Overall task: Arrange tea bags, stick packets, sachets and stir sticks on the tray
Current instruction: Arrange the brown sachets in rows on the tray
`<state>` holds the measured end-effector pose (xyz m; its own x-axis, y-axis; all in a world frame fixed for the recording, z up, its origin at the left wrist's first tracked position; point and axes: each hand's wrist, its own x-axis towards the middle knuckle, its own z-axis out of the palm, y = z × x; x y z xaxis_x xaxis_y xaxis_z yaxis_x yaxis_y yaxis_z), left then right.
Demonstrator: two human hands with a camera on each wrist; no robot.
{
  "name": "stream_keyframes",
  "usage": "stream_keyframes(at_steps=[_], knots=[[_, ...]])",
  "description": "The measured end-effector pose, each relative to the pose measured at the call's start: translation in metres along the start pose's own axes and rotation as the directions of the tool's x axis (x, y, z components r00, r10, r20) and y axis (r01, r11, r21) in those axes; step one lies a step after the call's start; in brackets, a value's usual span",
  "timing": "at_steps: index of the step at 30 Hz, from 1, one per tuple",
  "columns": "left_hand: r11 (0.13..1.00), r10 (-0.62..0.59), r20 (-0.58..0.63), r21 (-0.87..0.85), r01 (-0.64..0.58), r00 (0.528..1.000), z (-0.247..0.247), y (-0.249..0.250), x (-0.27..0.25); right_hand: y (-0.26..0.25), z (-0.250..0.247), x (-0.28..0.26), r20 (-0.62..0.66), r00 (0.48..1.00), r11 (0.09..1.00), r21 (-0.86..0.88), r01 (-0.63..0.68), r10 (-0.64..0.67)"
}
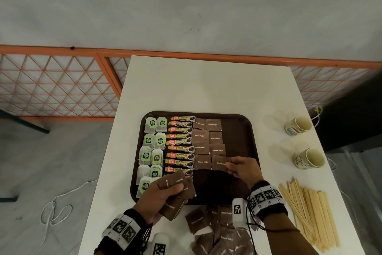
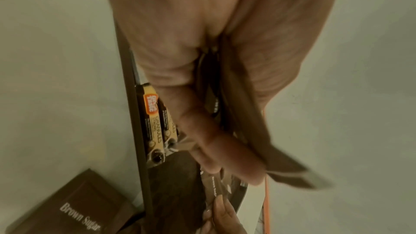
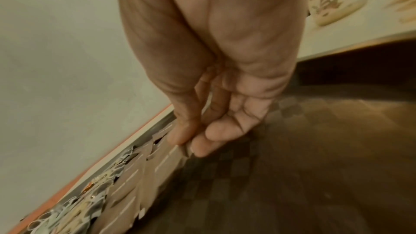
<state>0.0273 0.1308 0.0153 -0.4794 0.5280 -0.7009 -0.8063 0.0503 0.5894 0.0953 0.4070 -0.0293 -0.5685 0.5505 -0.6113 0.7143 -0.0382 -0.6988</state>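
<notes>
A dark brown tray [image 1: 244, 136] lies on the white table. It holds two columns of green-tagged tea bags [image 1: 154, 141], a column of coffee stick packets [image 1: 182, 143] and two columns of brown sugar sachets [image 1: 206, 141]. My left hand [image 1: 165, 194] grips a fan of several brown sugar sachets [image 1: 175, 182] over the tray's near left corner. My right hand [image 1: 239, 169] pinches the right edge of one sachet [image 1: 219, 162] lying at the near end of the right sachet column. The wrist views show the held sachets [image 2: 247, 131] and the pinched sachet edge [image 3: 178, 150].
Loose brown sugar sachets [image 1: 219, 232] are heaped on the table before the tray. A pile of wooden stir sticks [image 1: 310, 211] lies at the near right. Two paper cups [image 1: 297, 125] [image 1: 310, 158] stand right of the tray. The tray's right part [image 1: 237, 130] is bare.
</notes>
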Motion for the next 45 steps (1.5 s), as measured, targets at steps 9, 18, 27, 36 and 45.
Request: stream_keyframes(at_steps=[9, 18, 27, 36, 45], knots=[[1.000, 0.007, 0.039, -0.023, -0.006, 0.999, 0.003, 0.008, -0.007, -0.025, 0.008, -0.039, -0.037, 0.978, 0.939, -0.289, 0.184, -0.204], [1.000, -0.017, 0.017, -0.005, 0.017, 1.000, 0.005, 0.011, -0.008, -0.028, 0.039, -0.103, 0.360, 0.896, 0.955, -0.037, 0.294, -0.261], [0.993, -0.048, 0.033, 0.114, 0.044, 0.998, -0.003, 0.002, -0.016, -0.017, 0.038, -0.109, 0.373, 0.907, 0.980, 0.058, 0.190, -0.198], [0.969, -0.073, -0.078, 0.232, 0.090, 0.994, -0.016, -0.011, -0.023, 0.007, 0.033, -0.084, 0.065, 0.988, 0.982, -0.115, 0.150, -0.143], [0.993, -0.097, -0.049, 0.065, 0.100, 0.994, -0.035, 0.008, -0.042, 0.018, 0.056, -0.046, 0.040, 0.998, 0.962, -0.265, 0.058, -0.050]])
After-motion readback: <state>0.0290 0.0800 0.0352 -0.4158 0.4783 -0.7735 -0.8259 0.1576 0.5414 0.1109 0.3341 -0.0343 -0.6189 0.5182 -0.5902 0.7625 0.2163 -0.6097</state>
